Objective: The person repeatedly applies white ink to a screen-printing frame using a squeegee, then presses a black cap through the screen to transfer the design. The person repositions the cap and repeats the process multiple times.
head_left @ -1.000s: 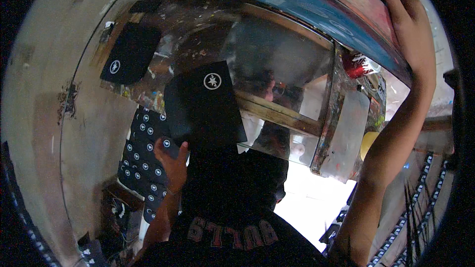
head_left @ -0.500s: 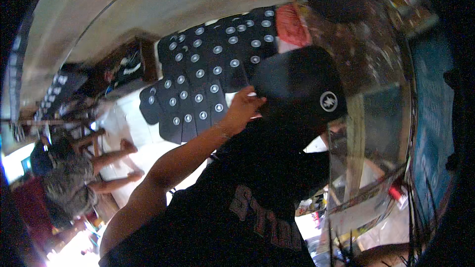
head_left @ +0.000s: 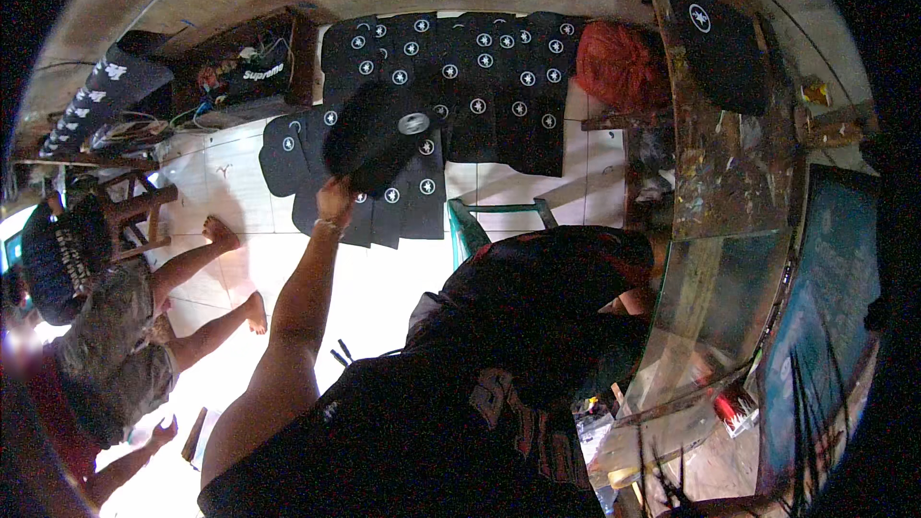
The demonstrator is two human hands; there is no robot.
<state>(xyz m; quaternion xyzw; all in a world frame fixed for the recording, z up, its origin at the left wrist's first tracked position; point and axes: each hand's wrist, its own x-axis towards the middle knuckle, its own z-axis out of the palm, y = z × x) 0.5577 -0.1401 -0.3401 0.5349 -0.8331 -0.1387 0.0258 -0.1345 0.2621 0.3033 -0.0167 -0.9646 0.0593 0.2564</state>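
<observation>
My left hand (head_left: 335,201) is closed on the near edge of a black cloth panel (head_left: 369,149) with a round white emblem. The panel is blurred and held over the spread of similar pieces. Beneath and beyond it, many black panels (head_left: 480,129) with small white round emblems lie overlapping in rows on the tiled floor. My right hand cannot be made out; dark clothing and the frame's lower right hide that side. Another black panel (head_left: 715,48) with one emblem lies on the paint-stained wooden table (head_left: 662,134) at the right.
A red plastic bag (head_left: 622,65) sits beyond the panels, beside the table. A glass sheet (head_left: 734,278) covers the table's near part. At left, a person's bare legs (head_left: 197,264) stretch over the floor near a wooden stool (head_left: 134,211). A wooden box (head_left: 302,62) stands by the wall.
My left hand has carried the black panel from beside the table leftward over the floor pieces. The view has turned, showing more of the table and a green frame on the floor.
</observation>
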